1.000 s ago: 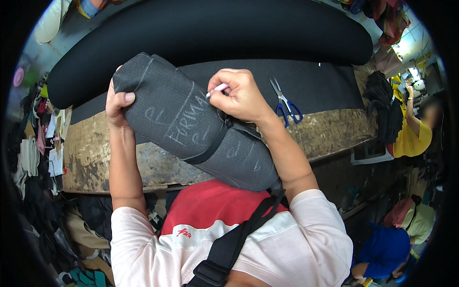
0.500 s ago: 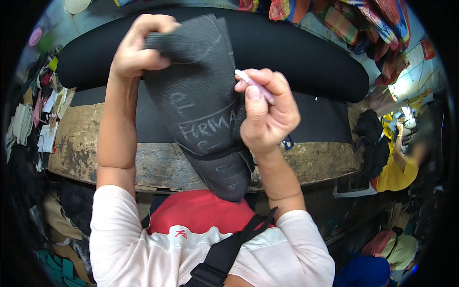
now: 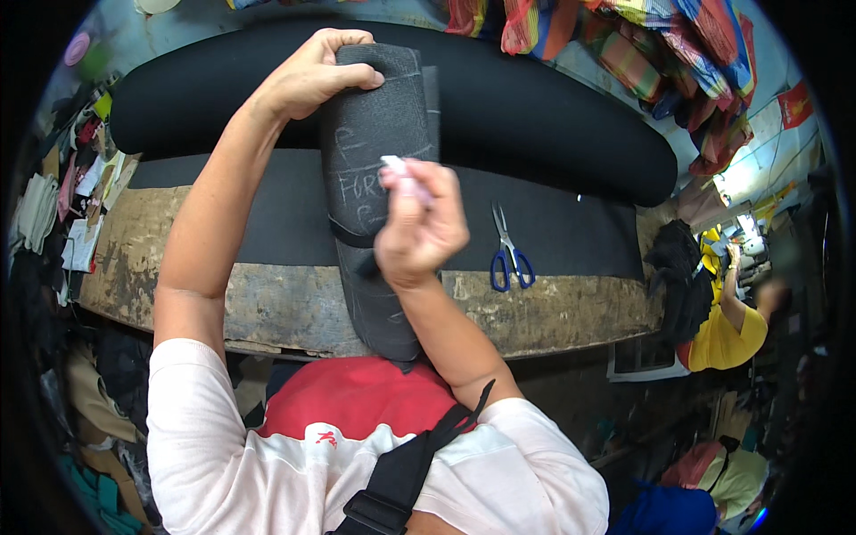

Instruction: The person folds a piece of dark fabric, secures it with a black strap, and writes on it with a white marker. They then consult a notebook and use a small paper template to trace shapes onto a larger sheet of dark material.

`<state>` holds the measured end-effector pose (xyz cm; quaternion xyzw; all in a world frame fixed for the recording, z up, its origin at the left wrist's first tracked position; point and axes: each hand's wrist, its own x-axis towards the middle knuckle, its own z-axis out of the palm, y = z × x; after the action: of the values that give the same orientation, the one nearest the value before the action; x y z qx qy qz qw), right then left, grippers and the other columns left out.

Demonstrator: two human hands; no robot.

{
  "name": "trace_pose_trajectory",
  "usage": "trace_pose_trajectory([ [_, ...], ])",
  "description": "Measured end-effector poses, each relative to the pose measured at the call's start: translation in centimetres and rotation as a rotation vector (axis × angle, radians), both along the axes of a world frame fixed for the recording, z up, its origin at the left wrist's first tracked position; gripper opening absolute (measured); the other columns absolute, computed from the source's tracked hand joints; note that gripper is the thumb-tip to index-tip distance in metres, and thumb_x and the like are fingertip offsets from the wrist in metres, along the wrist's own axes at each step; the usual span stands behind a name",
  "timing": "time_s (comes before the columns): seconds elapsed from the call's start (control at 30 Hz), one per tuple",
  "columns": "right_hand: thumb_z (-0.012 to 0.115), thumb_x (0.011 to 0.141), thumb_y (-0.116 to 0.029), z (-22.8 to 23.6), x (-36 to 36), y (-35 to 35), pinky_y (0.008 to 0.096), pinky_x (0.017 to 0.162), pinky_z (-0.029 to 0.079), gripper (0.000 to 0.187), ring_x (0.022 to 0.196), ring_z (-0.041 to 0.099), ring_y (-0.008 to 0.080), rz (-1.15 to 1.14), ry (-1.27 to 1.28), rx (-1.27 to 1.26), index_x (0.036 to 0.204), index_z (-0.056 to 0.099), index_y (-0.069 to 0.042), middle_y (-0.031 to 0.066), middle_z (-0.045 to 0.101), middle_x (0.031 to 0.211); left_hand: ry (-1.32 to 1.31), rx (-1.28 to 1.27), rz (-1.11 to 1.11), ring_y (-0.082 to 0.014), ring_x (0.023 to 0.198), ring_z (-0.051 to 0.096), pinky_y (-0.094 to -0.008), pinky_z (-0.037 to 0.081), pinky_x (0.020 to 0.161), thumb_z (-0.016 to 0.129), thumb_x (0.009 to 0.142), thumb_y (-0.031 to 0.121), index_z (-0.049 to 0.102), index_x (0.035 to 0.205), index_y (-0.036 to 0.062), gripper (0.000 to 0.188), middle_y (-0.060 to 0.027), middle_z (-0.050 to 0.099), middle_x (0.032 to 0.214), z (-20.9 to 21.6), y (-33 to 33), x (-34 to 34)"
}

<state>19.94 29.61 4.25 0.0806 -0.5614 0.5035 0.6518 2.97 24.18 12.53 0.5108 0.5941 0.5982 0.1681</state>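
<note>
A person, seen from above, holds a dark grey bundle (image 3: 379, 116) over the middle of the tabletop's (image 3: 553, 308) near edge. It is rolled cloth with pale handwriting, circled by a black band (image 3: 352, 236). Its lower end reaches past that edge to the red front of the person's shirt (image 3: 357, 401). The left hand (image 3: 337, 73) grips its upper end, thumb on the near face. The right hand (image 3: 421, 218), slightly blurred, is closed around a pink stick (image 3: 408, 185) with a white tip, in front of the writing; whether the tip touches is unclear.

To the right, blue-handled scissors (image 3: 506, 254) lie open, points toward the far edge, handles overlapping the border of a dark sheet (image 3: 580, 236). A thick black roll (image 3: 544, 116) runs along the far edge. Black cloth (image 3: 675, 259) is heaped at the right end, near a co-worker in yellow (image 3: 727, 339).
</note>
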Motion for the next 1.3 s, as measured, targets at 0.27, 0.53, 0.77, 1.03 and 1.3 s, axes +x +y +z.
trace_pose_trajectory([
  [0.27, 0.060, 0.081, 0.004, 3.5, 3.2, 4.6, 0.0184, 0.055, 0.040, 0.007, 0.062, 0.052, 0.0066, -0.082, -0.347, 0.341, 0.088, 0.062, 0.005, 0.0047, 0.058, 0.075, 0.121, 0.013, -0.141, -0.0095, 0.088, 0.057, -0.0233, 0.046, 0.080, 0.071, 0.070, 0.018, 0.059, 0.097, 0.0054, 0.032, -0.0008, 0.060, 0.091, 1.6, -1.1, 0.5],
  [0.53, 0.062, 0.069, 0.004, 1.4, 5.2, 4.6, 0.0234, 0.046, 0.038, 0.007, 0.051, 0.046, 0.0106, -0.029, -0.487, 0.387, 0.075, 0.060, 0.000, 0.0040, 0.053, 0.063, 0.406, -0.045, 0.164, -0.0256, 0.074, 0.067, -0.0340, 0.053, 0.073, 0.082, 0.061, 0.028, 0.066, 0.100, -0.0009, 0.050, -0.0155, 0.067, 0.084, -0.4, 0.4, 2.9],
  [0.77, 0.061, 0.073, 0.004, 0.0, 6.4, 3.6, 0.0225, 0.044, 0.038, 0.007, 0.049, 0.047, 0.0088, -0.084, -0.486, 0.338, 0.079, 0.061, 0.001, 0.0038, 0.050, 0.064, 0.337, -0.212, 0.123, -0.0183, 0.064, 0.065, -0.0311, 0.053, 0.063, 0.074, 0.074, 0.022, 0.068, 0.090, -0.0011, 0.029, -0.0115, 0.068, 0.076, -0.7, 0.5, 2.8],
  [1.03, 0.062, 0.074, 0.004, 3.6, 2.7, 6.3, 0.0213, 0.048, 0.037, 0.005, 0.052, 0.047, 0.0078, -0.173, -0.410, 0.513, 0.079, 0.061, 0.003, 0.0046, 0.053, 0.065, 0.238, -0.158, 0.104, -0.0094, 0.066, 0.058, -0.0259, 0.049, 0.062, 0.066, 0.083, 0.024, 0.065, 0.086, -0.0035, 0.027, -0.0043, 0.064, 0.073, -0.2, 0.9, 4.9],
  [1.3, 0.060, 0.066, 0.005, 3.5, 1.5, 6.0, 0.0314, 0.051, 0.041, 0.011, 0.057, 0.049, 0.0216, -0.278, -0.407, 0.607, 0.074, 0.058, -0.001, 0.0065, 0.050, 0.060, 0.242, -0.125, 0.114, -0.0083, 0.063, 0.056, -0.0248, 0.047, 0.059, 0.065, 0.083, 0.022, 0.064, 0.083, -0.0024, 0.025, -0.0027, 0.062, 0.070, -0.4, 0.9, 5.0],
])
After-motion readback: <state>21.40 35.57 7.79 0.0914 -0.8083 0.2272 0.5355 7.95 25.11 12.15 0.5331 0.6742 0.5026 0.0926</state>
